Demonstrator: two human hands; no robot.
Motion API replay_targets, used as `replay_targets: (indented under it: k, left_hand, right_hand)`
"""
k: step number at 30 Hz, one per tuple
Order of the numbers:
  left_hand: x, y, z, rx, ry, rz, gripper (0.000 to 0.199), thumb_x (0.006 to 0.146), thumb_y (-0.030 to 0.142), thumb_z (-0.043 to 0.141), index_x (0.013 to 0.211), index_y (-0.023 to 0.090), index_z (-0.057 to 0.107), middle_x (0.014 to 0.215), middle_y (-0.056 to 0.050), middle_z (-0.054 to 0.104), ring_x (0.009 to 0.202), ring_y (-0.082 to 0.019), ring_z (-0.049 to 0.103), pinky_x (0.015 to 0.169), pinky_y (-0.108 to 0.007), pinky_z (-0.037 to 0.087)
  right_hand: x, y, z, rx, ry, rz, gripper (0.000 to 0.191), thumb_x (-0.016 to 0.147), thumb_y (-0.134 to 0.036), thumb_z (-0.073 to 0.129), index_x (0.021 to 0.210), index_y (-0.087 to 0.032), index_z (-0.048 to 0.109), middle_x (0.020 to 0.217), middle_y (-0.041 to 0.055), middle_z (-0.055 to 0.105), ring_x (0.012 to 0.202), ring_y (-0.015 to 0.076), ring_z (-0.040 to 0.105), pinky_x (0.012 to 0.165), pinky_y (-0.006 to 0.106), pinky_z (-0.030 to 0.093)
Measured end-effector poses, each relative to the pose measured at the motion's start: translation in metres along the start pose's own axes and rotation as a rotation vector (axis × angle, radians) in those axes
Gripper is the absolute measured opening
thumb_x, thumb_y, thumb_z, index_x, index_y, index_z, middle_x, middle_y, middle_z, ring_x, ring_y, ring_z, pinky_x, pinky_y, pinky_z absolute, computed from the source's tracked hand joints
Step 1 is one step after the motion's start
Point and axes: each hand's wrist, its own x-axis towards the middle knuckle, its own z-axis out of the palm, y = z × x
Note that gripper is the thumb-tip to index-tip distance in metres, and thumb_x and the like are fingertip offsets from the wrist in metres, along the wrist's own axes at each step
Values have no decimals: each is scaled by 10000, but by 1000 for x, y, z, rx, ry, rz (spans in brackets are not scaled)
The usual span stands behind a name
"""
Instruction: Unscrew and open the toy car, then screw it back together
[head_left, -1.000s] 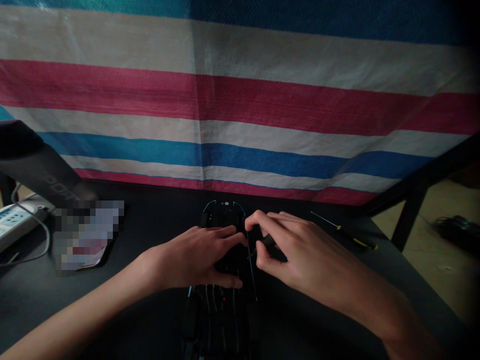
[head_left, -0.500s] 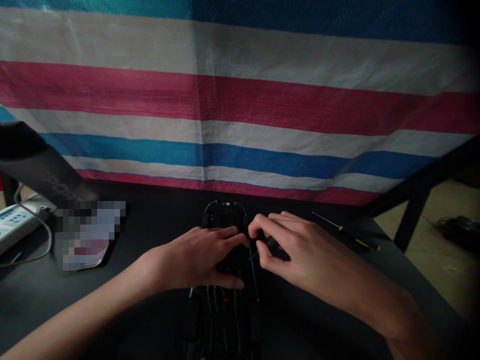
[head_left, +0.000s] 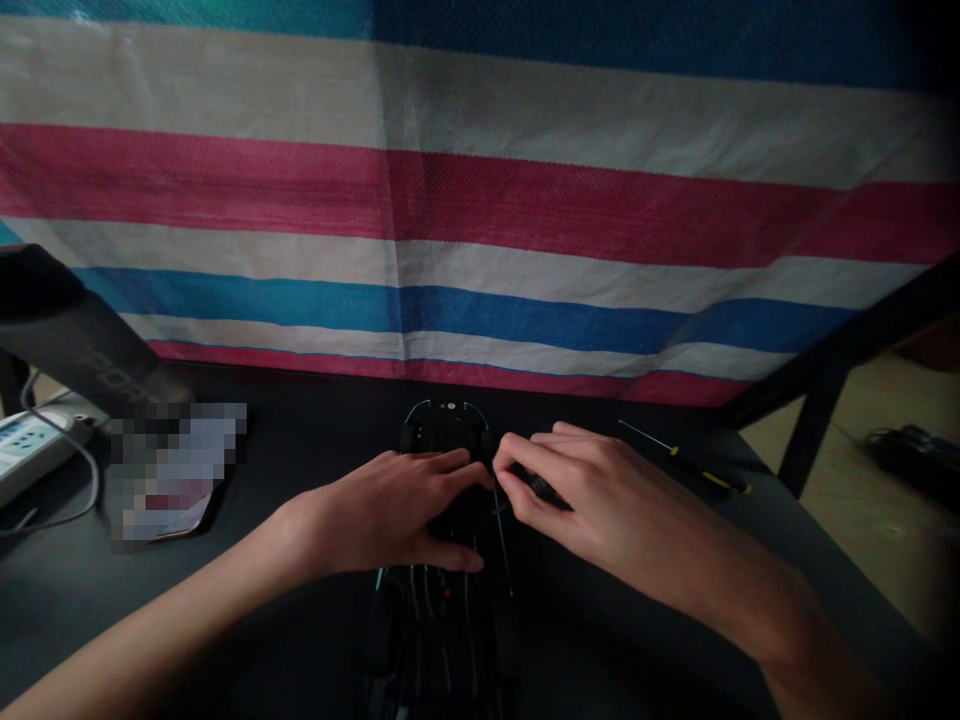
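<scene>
A black toy car point(head_left: 448, 640) with thin blue edging lies lengthwise on the dark table, apparently underside up, with wheels along its sides. Across its middle rests my left hand point(head_left: 405, 510), fingers over the far part and thumb nearer me, holding it steady. Beside the car's right edge, my right hand point(head_left: 562, 480) is closed in a pinch, thumb against index finger. Something dark shows inside that hand, and a thin tip seems to stick out toward the car; its kind is too dark to make out.
Right of my hands lies a black-and-yellow screwdriver point(head_left: 709, 470). On the left are a phone-like item point(head_left: 180, 480), partly blurred out, a grey bottle point(head_left: 112, 345) and a white power strip point(head_left: 37, 440) with a cable. A striped sheet point(head_left: 480, 200) hangs behind the table.
My right thumb and index finger have closed together more, and the hand has shifted slightly left. My left hand stays on the car. The whole view has shifted a little.
</scene>
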Motion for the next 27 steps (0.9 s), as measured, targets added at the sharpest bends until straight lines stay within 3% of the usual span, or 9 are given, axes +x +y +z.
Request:
replay_targets:
  k: [4, 9, 13, 17, 21, 25, 27]
  left_hand:
    - [0, -1, 2, -3, 16, 6, 705, 889, 611, 637, 1447, 217, 461, 1413, -120, 598, 1161, -312, 682, 913, -399, 557]
    - [0, -1, 1, 4, 1, -3, 663, 898, 625, 615, 1407, 216, 500, 1393, -111, 616, 1152, -315, 685, 920, -407, 557]
    - [0, -1, 1, -7, 5, 3, 692, 899, 619, 617, 1447, 224, 465, 1415, -118, 599, 1180, -314, 673, 929, -402, 557]
    - [0, -2, 3, 7, 27, 8, 694, 893, 612, 631, 1439, 211, 480, 1445, -126, 578, 1191, -328, 667, 933, -416, 554]
    - [0, -1, 3, 6, 23, 10, 692, 895, 606, 633, 1440, 205, 486, 1403, -128, 605, 1161, -308, 682, 899, -382, 556]
    - [0, -1, 2, 2, 11, 7, 619, 903, 608, 620, 1374, 214, 547, 1422, -114, 594, 1176, -309, 672, 910, -378, 549]
    - [0, -1, 1, 5, 4, -3, 652, 903, 620, 612, 1403, 212, 520, 1418, -120, 597, 1176, -317, 670, 911, -391, 547]
  right_hand:
    - [-1, 0, 1, -5, 30, -2, 120, 942, -179, 572, 1042, -245, 579, 1021, 8, 671, 974, 214, 613, 900, 408, 466]
    - [0, 1, 1, -10, 8, 4, 107, 1005, -210, 501, 1042, -256, 589, 964, 1, 681, 919, 208, 626, 851, 404, 476]
    - [0, 1, 0, -10, 35, -34, 139, 965, -191, 558, 1091, -245, 582, 1064, 5, 680, 1016, 209, 621, 960, 423, 450]
    - [0, 1, 0, -10, 2, -19, 143, 1040, -245, 460, 1090, -256, 593, 998, -2, 687, 942, 200, 634, 874, 401, 485]
    - [-1, -1, -1, 21, 35, -41, 167, 956, -186, 561, 1109, -244, 589, 1102, 21, 672, 1043, 214, 618, 924, 397, 483]
    - [-1, -1, 0, 22, -2, 6, 132, 1032, -276, 481, 1058, -243, 606, 963, 16, 686, 911, 206, 646, 850, 407, 506]
    - [-1, -1, 0, 30, -2, 4, 115, 1020, -241, 494, 1053, -240, 604, 965, 16, 683, 903, 200, 643, 841, 399, 512]
